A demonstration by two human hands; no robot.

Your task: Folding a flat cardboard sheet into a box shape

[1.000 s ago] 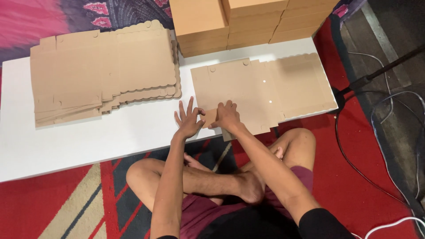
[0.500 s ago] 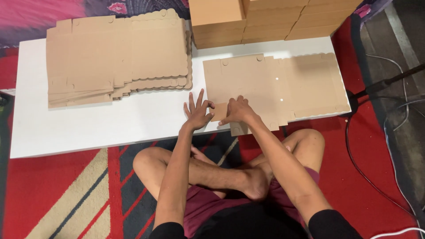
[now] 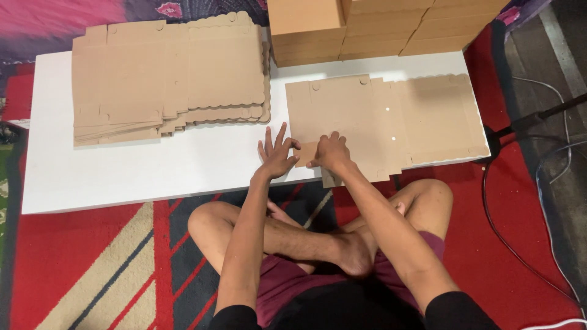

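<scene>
A flat, unfolded brown cardboard box blank [image 3: 391,119] lies on the right part of the white table [image 3: 153,165]. My right hand [image 3: 331,153] presses on its near left corner, fingers bent over a small flap [image 3: 306,154] that is raised there. My left hand [image 3: 276,154] is beside it, fingers spread, thumb and fingertip touching that same flap's left edge.
A stack of several flat box blanks [image 3: 171,76] with scalloped edges lies on the table's left half. Folded cardboard boxes [image 3: 373,24] are piled at the far edge. My crossed legs are below the table on a red patterned rug. Cables [image 3: 544,183] and a stand lie to the right.
Both hands stayed on the blank's near left corner and flap. The camera view shifted slightly, so the table sits a little lower and to the right in the picture.
</scene>
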